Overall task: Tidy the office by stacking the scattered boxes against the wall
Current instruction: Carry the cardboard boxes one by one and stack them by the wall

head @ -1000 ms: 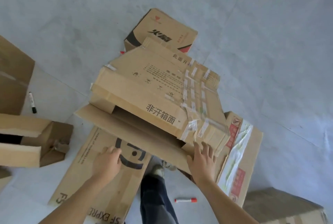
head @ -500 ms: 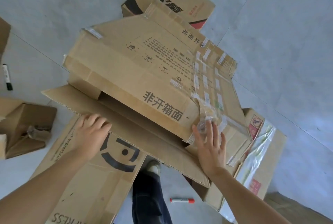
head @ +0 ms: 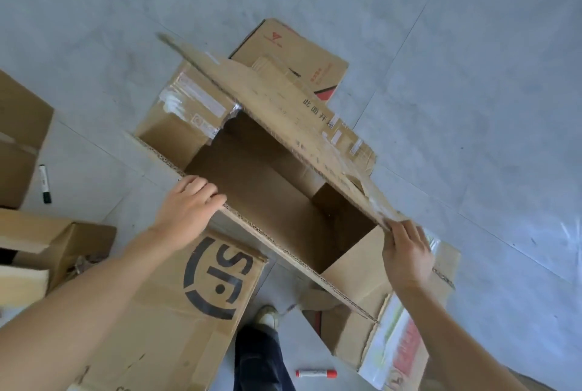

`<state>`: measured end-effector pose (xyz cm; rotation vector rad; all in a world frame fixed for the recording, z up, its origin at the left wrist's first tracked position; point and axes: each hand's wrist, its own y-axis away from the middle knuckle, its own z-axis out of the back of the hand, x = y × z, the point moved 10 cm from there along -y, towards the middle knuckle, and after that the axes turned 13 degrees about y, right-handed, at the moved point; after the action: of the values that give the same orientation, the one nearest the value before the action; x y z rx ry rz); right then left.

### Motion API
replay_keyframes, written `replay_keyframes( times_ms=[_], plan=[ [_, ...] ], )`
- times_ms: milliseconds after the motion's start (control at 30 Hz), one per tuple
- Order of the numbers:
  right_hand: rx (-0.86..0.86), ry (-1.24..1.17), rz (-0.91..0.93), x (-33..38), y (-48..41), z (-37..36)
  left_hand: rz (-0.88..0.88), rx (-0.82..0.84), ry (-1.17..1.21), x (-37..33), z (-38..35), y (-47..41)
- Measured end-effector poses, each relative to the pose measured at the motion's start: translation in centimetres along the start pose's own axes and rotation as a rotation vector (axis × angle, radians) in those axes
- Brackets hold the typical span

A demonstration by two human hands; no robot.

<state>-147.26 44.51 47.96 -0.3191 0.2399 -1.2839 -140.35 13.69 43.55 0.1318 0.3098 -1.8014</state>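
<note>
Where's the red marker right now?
Head view, bottom centre: the red marker lies on the floor, just right of the dark trouser leg.

**Lost to Edges and Blur**

The raised flap [head: 283, 98] of the open box [head: 267, 189] blurs at its far tip and hides part of the red-printed box [head: 302, 54]. The SF box [head: 176, 312] and the taped box [head: 406, 343] run off the bottom edge, and a plain box [head: 19, 139] runs off the left. Print on the white label [head: 195, 101] is too small to read. How the right hand [head: 406, 252] meets the flap corner cannot be told.
</note>
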Motion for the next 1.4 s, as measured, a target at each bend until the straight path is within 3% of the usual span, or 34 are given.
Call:
replay_keyframes(
  times_ms=[333, 500, 700, 1033, 1267, 1400],
  plan=[
    [-0.167, 0.136, 0.107, 1.6, -13.5, 16.6, -0.076, -0.276, 0.001, -2.4, 19.2, -6.8],
    [-0.232, 0.191, 0.121, 3.6, -12.0, 25.3, -0.085, -0.282, 0.047, -4.3, 26.1, -3.6],
    [-0.358, 0.279, 0.053, 6.5, -5.6, 35.8, -0.227, -0.372, 0.151, -6.1, 34.0, 1.2],
    [-0.439, 0.482, -0.152, 11.2, 8.8, 49.4, -0.349, -0.185, 0.416, -10.3, 40.3, 8.4],
    [-0.23, 0.577, -0.348, 9.7, 20.9, 55.2, -0.433, 0.028, 0.612, -19.3, 39.0, 13.0],
    [-0.095, 0.591, -0.57, 9.4, 31.6, 59.0, -0.544, 0.179, 0.71, -26.6, 37.9, 18.2]
  ],
)
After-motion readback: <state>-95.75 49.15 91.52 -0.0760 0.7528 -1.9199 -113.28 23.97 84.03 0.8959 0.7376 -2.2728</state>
